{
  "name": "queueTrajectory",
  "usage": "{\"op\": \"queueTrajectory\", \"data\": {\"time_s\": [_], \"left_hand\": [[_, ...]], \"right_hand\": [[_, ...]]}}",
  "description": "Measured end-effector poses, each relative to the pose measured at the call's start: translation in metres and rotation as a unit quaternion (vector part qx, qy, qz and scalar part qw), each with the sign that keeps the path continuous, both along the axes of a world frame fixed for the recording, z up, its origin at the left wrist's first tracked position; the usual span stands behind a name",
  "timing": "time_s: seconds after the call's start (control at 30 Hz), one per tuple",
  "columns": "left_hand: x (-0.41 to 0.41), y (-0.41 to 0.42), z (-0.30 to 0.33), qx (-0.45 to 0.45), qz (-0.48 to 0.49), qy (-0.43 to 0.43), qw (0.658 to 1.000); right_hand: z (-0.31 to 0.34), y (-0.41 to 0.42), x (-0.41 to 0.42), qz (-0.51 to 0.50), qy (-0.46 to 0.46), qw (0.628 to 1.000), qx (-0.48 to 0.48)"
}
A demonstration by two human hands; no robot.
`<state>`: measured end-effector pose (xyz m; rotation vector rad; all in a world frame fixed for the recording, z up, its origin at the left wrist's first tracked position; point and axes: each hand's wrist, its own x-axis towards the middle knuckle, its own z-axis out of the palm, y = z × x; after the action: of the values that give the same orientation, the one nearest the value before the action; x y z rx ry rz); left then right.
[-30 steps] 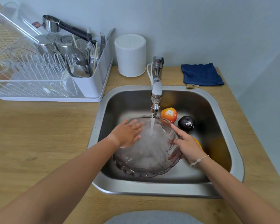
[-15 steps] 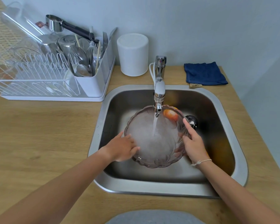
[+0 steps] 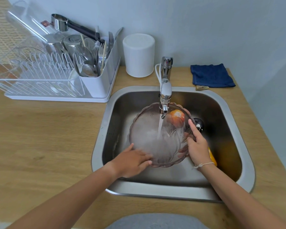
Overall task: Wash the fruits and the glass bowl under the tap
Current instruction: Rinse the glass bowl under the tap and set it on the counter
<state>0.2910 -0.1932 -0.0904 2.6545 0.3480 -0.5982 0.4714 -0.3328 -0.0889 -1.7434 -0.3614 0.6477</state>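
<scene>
the glass bowl is held tilted in the sink under the running tap. the left hand lies with straight fingers on its near rim; the right hand grips the right rim, forefinger raised. an orange fruit shows through the glass, a dark fruit sits just right of the bowl, a yellow fruit behind the right wrist. a small tag beside the blue cloth is too blurred to read. open basin lies right of the bowl
</scene>
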Motion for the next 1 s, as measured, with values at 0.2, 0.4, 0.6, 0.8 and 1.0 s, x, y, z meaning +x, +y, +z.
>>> {"op": "queueTrajectory", "data": {"time_s": [0.2, 0.4, 0.6, 0.8, 1.0], "left_hand": [[-0.004, 0.028, 0.001, 0.174, -0.025, -0.012, 0.984], [0.002, 0.021, -0.001, 0.201, 0.011, -0.002, 0.980], [0.003, -0.006, 0.002, 0.011, 0.011, -0.026, 1.000], [-0.003, 0.003, -0.001, 0.010, 0.033, -0.086, 0.996], [-0.008, 0.023, -0.009, 0.096, 0.169, -0.101, 0.976]], "right_hand": [[0.007, 0.005, 0.000, 0.012, -0.009, 1.000, 0.012], [0.010, 0.004, 0.005, 0.023, -0.030, 0.999, 0.015], [0.009, 0.002, 0.007, 0.011, -0.017, 1.000, 0.022], [0.007, -0.001, 0.007, -0.001, 0.006, 0.999, 0.039], [0.008, -0.002, 0.010, -0.009, 0.028, 0.998, 0.054]]}}
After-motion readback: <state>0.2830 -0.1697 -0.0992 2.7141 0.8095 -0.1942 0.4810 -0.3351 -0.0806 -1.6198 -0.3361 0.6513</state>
